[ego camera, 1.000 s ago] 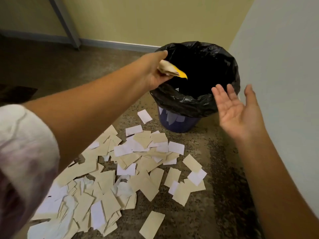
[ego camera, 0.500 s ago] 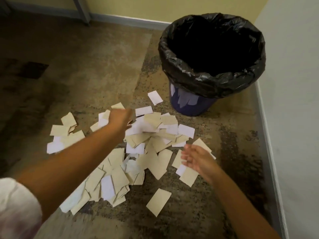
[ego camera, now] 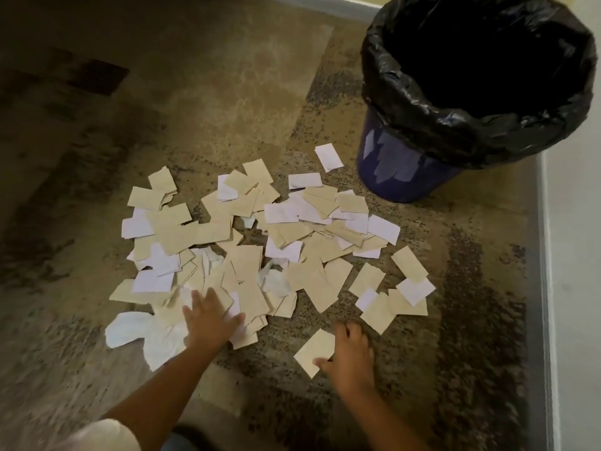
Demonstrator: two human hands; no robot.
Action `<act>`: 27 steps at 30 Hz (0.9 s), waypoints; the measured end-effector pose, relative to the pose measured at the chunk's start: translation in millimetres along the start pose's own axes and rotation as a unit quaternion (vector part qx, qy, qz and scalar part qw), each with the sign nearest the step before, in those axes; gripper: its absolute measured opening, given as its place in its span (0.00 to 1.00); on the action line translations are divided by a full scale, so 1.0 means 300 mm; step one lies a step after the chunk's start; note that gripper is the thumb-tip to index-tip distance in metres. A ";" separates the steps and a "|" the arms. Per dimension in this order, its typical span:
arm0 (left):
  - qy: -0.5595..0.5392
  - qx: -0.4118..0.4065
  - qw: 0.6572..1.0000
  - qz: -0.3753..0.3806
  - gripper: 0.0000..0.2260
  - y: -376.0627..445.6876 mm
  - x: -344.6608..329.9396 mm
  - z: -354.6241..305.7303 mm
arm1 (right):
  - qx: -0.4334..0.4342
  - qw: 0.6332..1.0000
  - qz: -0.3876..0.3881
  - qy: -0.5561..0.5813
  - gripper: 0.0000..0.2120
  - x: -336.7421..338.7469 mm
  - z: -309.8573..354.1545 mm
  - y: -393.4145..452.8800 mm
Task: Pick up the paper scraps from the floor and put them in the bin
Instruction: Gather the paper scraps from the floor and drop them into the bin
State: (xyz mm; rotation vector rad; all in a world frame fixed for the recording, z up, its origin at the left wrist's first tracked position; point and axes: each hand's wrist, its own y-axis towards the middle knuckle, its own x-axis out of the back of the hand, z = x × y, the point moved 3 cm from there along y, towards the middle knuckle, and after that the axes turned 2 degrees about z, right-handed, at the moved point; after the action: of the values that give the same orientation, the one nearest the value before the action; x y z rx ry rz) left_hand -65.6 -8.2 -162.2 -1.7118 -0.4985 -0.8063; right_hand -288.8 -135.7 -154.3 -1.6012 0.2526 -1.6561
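Several tan and white paper scraps [ego camera: 260, 242] lie in a loose heap on the floor. My left hand [ego camera: 209, 319] lies flat on the near edge of the heap, fingers spread over the scraps. My right hand [ego camera: 351, 359] rests on a single tan scrap [ego camera: 313, 351] that lies apart at the front, thumb and fingers touching its edge. A blue bin [ego camera: 390, 170] lined with a black bag [ego camera: 471, 131] stands at the upper right, its mouth dark inside.
A crumpled white tissue [ego camera: 136, 333] lies left of my left hand. A pale wall with a grey skirting board [ego camera: 546, 288] runs along the right side, close to the bin. Mottled brown floor [ego camera: 162, 92] stretches to the left and back.
My left hand let go of the scraps over the bin, then both hands came down to the floor. The view tilted down toward the heap.
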 end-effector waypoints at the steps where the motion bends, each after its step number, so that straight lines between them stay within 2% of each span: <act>1: 0.049 -0.007 0.999 0.003 0.44 -0.014 -0.016 -0.013 | -0.003 1.000 0.001 -0.001 0.31 -0.007 0.006 -0.002; 2: 0.087 -0.019 0.996 0.005 0.44 -0.025 -0.031 -0.023 | -0.007 1.000 0.000 0.001 0.29 -0.009 0.012 -0.004; 4: 0.091 -0.037 0.995 0.002 0.44 -0.051 -0.056 -0.042 | -0.011 1.000 -0.003 0.009 0.24 -0.001 0.018 -0.002; 7: -0.008 -0.010 1.000 0.012 0.43 -0.087 -0.081 -0.060 | -0.009 1.000 -0.006 0.015 0.12 0.023 0.019 0.012; 9: -0.018 -0.005 1.000 -0.002 0.37 -0.097 -0.082 -0.074 | 0.022 1.000 0.013 0.005 0.05 0.046 0.021 0.024; 12: 0.005 -0.010 0.999 -0.034 0.23 -0.098 -0.073 -0.085 | 0.113 0.989 0.068 -0.063 0.12 0.063 0.029 0.035; 14: -0.007 -0.015 0.999 -0.050 0.19 -0.100 -0.067 -0.091 | 0.141 0.985 0.044 -0.083 0.12 0.084 0.020 0.043; 17: -0.023 -0.040 0.995 -0.088 0.17 -0.117 -0.049 -0.112 | 0.089 0.993 -0.075 -0.027 0.14 0.151 -0.048 0.078; 18: -0.018 -0.052 0.994 -0.095 0.16 -0.125 -0.044 -0.120 | 0.063 0.991 -0.109 -0.034 0.18 0.177 -0.079 0.093; 20: 0.006 -0.089 0.990 -0.108 0.16 -0.145 -0.033 -0.140 | 0.029 0.986 -0.126 -0.108 0.27 0.211 -0.133 0.123; 23: 0.007 -0.169 0.976 -0.141 0.15 -0.186 -0.018 -0.181 | 0.000 0.978 -0.073 -0.194 0.39 0.237 -0.195 0.175; 25: -0.048 -0.220 0.962 -0.156 0.14 -0.219 -0.012 -0.212 | -0.017 0.980 -0.028 -0.196 0.45 0.243 -0.224 0.210; 27: -0.130 -0.231 0.952 -0.151 0.13 -0.243 -0.011 -0.231 | -0.023 0.986 0.007 -0.163 0.45 0.240 -0.238 0.225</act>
State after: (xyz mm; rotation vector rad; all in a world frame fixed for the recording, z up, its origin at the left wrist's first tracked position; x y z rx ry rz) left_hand -136.1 -53.0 -106.2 -2.2277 -0.8143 -0.9736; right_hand -318.0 -254.1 -156.2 -1.8701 0.1334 -1.3607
